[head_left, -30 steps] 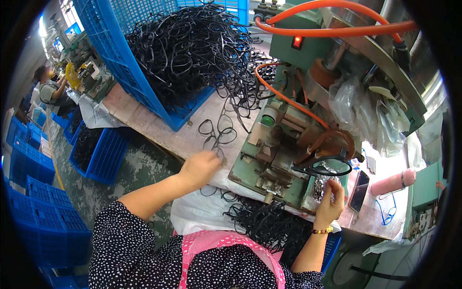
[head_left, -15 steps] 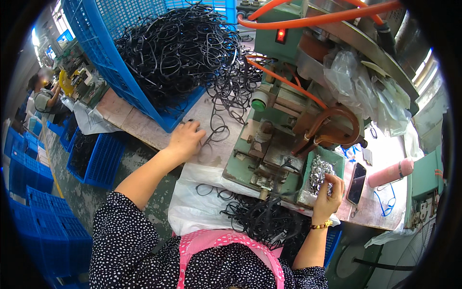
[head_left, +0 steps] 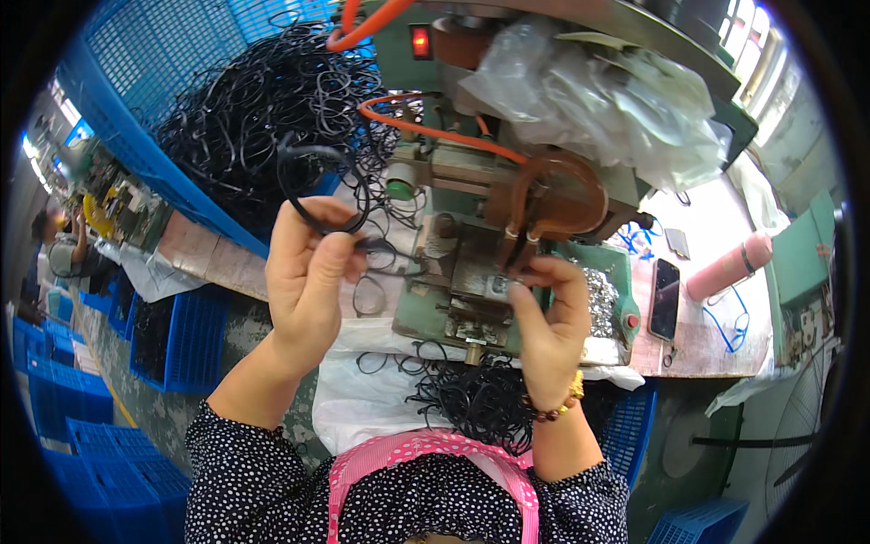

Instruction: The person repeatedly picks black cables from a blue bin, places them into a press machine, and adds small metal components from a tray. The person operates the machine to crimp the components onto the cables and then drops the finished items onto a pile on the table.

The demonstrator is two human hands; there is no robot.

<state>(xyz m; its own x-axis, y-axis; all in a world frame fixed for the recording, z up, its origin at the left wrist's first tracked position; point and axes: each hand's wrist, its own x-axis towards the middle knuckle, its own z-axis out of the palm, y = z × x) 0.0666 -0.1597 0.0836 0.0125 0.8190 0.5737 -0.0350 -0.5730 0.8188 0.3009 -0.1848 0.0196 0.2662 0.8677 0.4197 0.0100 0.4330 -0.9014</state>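
My left hand (head_left: 306, 276) is raised in front of the blue basket, its thumb and fingers closed on a thin black looped strap (head_left: 319, 152). The loop stands up above the fingers, and an end runs toward the machine. Over the metal work block (head_left: 480, 263) of the green bench machine (head_left: 412, 313) is my right hand (head_left: 555, 317), thumb and forefinger brought close together. Whatever they pinch is too small to make out. Just beyond that hand sits a green tray (head_left: 566, 249) of small silver metal pieces (head_left: 600, 295), partly hidden by the fingers.
A blue basket (head_left: 149, 163) heaped with black straps (head_left: 272, 118) stands far left. More straps (head_left: 471, 399) lie on white sheeting near my lap. Orange hoses (head_left: 435, 131) and a brown curved guard (head_left: 580, 195) overhang the work block. At right are a phone (head_left: 665, 299) and a pink bottle (head_left: 729, 266).
My left hand has lifted off the table and now holds a black looped strap. My right hand has moved left from the tray of metal pieces to the work block. The view has shifted.
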